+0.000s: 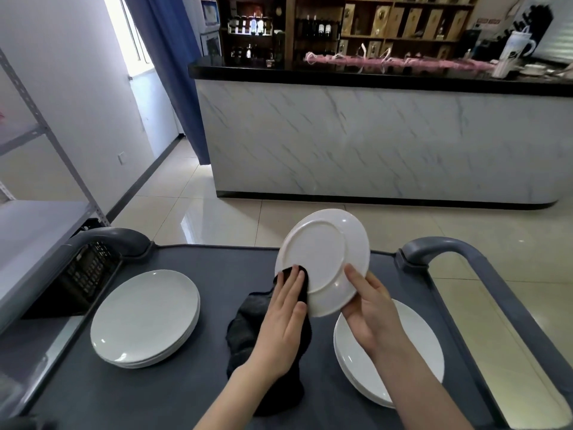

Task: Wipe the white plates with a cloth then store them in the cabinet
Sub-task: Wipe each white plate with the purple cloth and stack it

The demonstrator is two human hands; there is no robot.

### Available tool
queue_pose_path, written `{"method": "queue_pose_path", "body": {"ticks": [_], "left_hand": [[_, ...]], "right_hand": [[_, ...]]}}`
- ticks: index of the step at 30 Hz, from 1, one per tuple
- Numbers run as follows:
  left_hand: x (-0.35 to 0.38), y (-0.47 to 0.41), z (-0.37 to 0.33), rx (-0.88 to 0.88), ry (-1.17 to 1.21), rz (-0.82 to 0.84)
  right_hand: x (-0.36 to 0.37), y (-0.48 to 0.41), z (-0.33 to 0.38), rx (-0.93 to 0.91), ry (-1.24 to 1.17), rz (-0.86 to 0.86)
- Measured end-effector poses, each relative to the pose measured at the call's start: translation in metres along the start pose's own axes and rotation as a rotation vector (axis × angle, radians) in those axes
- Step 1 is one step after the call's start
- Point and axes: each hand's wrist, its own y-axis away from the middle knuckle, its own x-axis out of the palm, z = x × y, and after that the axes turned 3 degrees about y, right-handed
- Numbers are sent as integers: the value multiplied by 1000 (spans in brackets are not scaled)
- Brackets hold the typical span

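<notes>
A white plate [324, 256] is held tilted above the cart, its underside facing me. My right hand [369, 308] grips its lower right rim, thumb on the underside. My left hand [283, 318] lies with straight fingers on a dark cloth [248, 324] and presses it against the plate's lower left edge. The cloth hangs down under that hand onto the cart top. One stack of white plates [145, 315] sits on the cart's left side. A second stack [415, 352] sits at the right, partly hidden by my right forearm.
The dark grey cart top [217, 274] has raised grey handles at the far left [121, 240] and right [449, 248]. A metal shelf unit [37, 218] stands at the left. A marble-fronted counter [372, 141] lies ahead across the tiled floor.
</notes>
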Motion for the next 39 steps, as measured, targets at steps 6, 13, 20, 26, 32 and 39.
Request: {"method": "queue_pose_path", "body": {"ticks": [6,13,20,26,32,39], "left_hand": [[11,2,-31,91,-42,79],[-14,-11,-10,20,-141,141],[-31,-3,35,-106,-129,140],[-61,-10,25,-172,149,-64],[-93,-18,0,-193,553,-259],[-110,-6,20,-392,581,-375]], "right_hand": [[6,1,-15,58,18,93],[6,6,-25,60,99,126],[6,5,-27,-19,231,58],[11,7,-37,-262,786,93],[27,19,-54,-411,1151,312],[40,27,-79,-796,1661,465]]}}
